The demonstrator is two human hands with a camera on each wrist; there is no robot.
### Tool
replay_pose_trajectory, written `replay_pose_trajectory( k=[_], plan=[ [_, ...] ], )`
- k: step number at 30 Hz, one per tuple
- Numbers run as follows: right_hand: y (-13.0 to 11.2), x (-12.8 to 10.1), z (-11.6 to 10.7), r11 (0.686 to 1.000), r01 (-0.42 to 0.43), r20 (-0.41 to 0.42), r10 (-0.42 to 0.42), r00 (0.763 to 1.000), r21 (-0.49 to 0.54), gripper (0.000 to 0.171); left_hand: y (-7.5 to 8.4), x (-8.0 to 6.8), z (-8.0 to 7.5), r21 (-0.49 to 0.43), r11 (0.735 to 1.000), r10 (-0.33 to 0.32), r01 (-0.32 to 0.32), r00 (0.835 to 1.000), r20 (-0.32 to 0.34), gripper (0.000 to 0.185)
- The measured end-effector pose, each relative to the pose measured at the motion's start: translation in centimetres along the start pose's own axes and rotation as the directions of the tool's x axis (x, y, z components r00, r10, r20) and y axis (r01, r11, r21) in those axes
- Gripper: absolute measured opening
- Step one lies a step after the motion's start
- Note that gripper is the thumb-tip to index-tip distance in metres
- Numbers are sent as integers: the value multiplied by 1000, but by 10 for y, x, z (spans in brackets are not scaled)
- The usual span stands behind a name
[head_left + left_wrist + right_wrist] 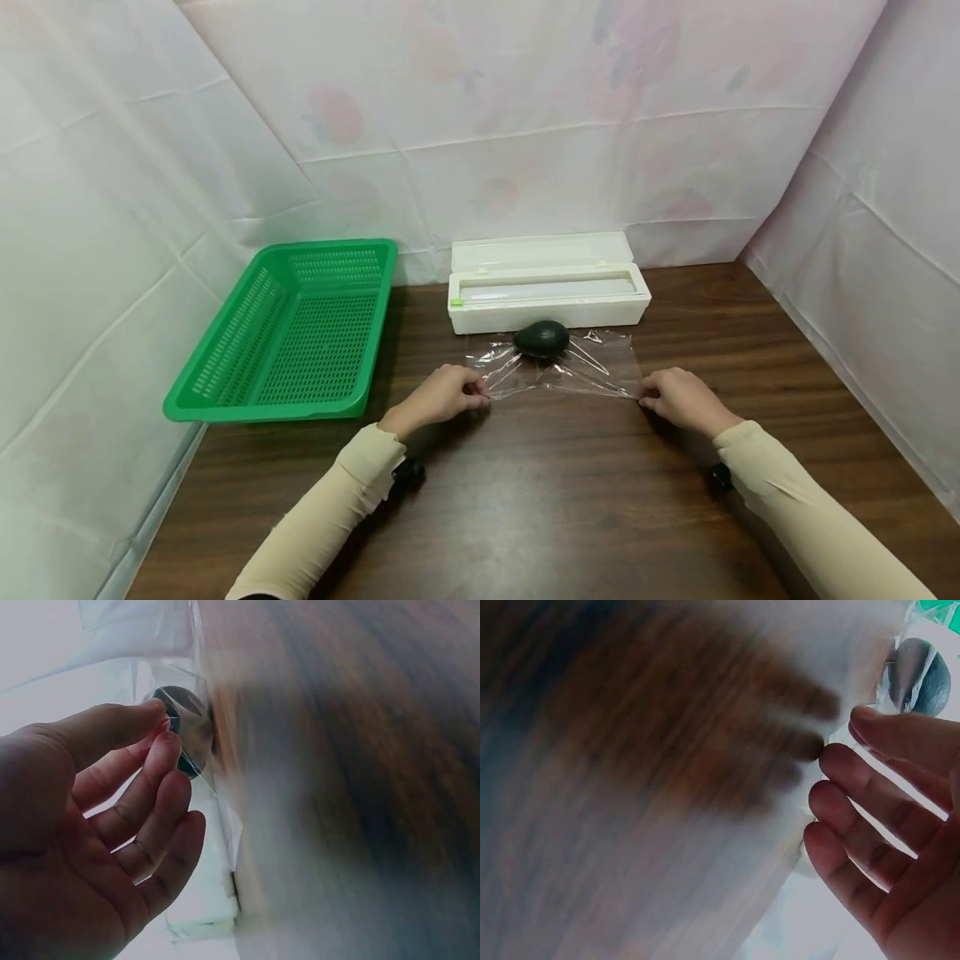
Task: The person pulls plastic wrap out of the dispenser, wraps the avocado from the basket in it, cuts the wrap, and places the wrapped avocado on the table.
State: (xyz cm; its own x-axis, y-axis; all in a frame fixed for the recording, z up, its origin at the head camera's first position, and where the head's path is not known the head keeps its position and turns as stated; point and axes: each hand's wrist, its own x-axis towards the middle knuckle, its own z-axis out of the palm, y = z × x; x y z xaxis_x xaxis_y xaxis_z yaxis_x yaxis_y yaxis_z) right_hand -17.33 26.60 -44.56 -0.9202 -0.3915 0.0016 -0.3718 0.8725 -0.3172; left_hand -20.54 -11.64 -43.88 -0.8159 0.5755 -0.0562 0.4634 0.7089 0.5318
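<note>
A dark, pear-shaped avocado lies on its side on a sheet of clear cling film spread over the table. My left hand pinches the film's near left corner between thumb and fingertips; the left wrist view shows the stretched film there. At the near right corner, my right hand pinches the film's edge. Behind the avocado stands a white cling film box with its lid up and a roll inside. In the right wrist view, the avocado appears beyond the thumb.
A green plastic basket with slotted sides stands on the left of the brown wooden table. The box has a small green slider at its left front edge. Pale patterned cloth hangs behind and along both sides.
</note>
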Motion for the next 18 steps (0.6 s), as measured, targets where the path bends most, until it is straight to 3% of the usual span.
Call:
replay_pose_trajectory(
  k=[9,18],
  plan=[
    [5,-2,-2,999,34,-102,-34,994,-8,6,-4,-3,-11,13,1000,25,-24,998,-56,6],
    [8,-3,-6,999,44,-169,-40,985,23,5,-4,-4,-12,8,1000,17,-16,994,-105,6]
  ],
)
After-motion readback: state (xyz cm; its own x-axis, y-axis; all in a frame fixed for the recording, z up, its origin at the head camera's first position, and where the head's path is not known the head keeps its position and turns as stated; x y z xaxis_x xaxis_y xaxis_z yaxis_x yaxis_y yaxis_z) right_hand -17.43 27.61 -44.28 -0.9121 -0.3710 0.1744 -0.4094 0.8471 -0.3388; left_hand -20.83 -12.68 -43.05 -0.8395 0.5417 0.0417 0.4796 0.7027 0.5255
